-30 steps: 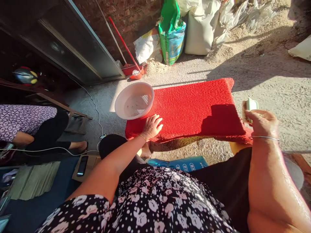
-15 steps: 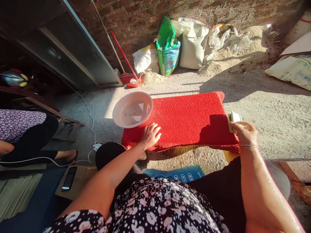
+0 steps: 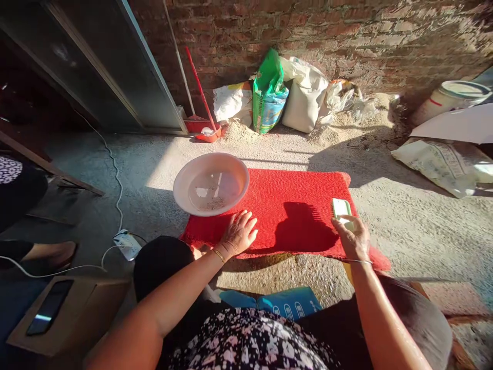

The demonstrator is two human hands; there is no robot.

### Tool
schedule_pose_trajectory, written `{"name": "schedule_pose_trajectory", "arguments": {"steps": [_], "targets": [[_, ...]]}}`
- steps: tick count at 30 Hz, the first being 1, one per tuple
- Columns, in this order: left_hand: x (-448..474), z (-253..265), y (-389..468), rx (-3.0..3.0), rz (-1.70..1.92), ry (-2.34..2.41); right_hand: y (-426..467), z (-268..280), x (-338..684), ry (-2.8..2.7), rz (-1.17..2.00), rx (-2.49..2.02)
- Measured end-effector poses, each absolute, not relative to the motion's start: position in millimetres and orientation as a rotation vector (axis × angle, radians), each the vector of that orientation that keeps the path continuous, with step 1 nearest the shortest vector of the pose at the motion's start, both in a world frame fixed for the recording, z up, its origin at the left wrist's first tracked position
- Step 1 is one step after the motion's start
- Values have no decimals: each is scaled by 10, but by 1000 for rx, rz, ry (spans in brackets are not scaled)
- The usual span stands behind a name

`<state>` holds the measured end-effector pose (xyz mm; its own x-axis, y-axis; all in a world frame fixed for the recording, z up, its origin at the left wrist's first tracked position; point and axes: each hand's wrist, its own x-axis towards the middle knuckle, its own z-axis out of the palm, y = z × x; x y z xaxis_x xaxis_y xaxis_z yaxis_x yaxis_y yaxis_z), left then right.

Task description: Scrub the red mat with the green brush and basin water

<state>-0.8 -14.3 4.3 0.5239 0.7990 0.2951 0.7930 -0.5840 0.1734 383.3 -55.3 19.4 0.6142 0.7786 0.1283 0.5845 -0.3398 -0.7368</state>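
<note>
A red, shaggy cloth (image 3: 296, 190) is spread over a low, oblong support in front of me. My left hand (image 3: 239, 234) lies flat on its near left part, fingers spread. At the cloth's right end, my right hand (image 3: 352, 236) grips a scrubbing brush (image 3: 341, 209) with a pale green and white back. The brush is over the cloth; its bristle side is hidden beneath it. A wide pinkish-white basin (image 3: 211, 185) with water in it sits on the cloth's far left corner, just beyond my left hand.
Several filled sacks (image 3: 306, 100) lean on the brick wall (image 3: 231, 36). A red dustpan (image 3: 208, 134) stands by the door (image 3: 103, 61). At left, a power strip (image 3: 128, 245) with cables lies on the floor, and a phone (image 3: 50, 307) rests on a cardboard box (image 3: 82, 313). A co-worker's foot (image 3: 57, 254) shows.
My right hand has brought the brush from beyond the cloth's right edge onto its right end. My left hand stays flat on the cloth. The camera view has shifted.
</note>
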Motion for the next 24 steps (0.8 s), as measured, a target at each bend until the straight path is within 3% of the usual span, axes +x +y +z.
{"name": "schedule_pose_trajectory", "arguments": {"steps": [5,11,14,21,24], "targets": [[-3,-11,-151,2752,565,1416,-91,396,2475,-1438,566,-2034],[-3,-45,-150,2760,614,1384,259,476,1638,-1858,566,-2056],[11,-56,-149,2770,637,1395,210,474,2026,-1789,490,-2138],[37,-74,-145,2723,735,1402,-434,594,4005,-1011,243,-2571],[23,-78,-137,2737,739,1405,-690,589,4237,-902,99,-2558]]}}
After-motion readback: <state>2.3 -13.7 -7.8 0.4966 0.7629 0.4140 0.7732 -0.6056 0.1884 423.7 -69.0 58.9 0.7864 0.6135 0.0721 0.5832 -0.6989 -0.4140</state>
